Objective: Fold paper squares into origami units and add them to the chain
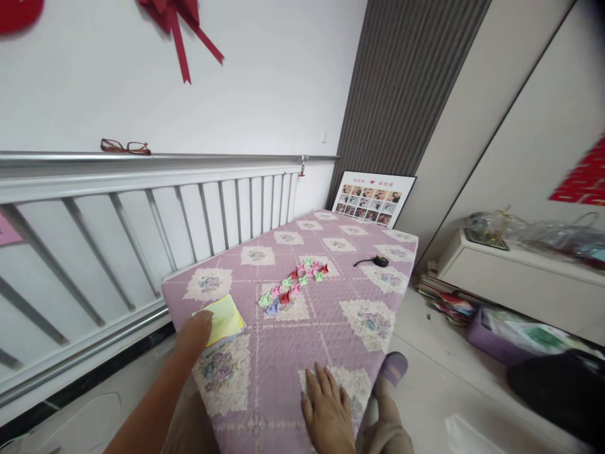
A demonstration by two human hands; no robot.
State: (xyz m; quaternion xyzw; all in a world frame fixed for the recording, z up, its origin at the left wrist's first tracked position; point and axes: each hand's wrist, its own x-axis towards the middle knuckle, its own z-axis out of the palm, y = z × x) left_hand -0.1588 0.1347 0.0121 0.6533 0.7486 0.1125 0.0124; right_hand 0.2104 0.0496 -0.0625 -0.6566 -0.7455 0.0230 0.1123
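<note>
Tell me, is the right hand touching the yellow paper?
Apart. The head view shows the right hand lying flat on the tablecloth, with a bare stretch of purple between its fingers and the yellow paper.

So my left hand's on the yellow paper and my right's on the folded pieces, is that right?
Not quite: in the head view, your right hand lies on the tablecloth, apart from the folded pieces; your left hand is on the yellow paper.
</note>
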